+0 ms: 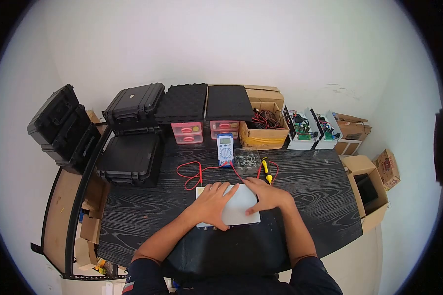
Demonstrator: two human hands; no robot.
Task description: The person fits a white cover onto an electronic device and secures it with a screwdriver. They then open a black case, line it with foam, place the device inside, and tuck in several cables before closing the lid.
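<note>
A flat white case lies on the dark wood-grain table near its front edge. My left hand rests on the left part of the case, fingers spread over its top. On the right part, my right hand lies with thumb and fingers apart along the case's edge. Just behind the case stands a blue and white multimeter with red leads. Beside it is a clear tray of small metal parts. A yellow and black tool lies to the right.
Black hard cases stand at the left. Pink drawer boxes sit under black foam at the back. Farther right are a cardboard box of cables and white units with green circuit boards. An open carton stands beyond the right edge.
</note>
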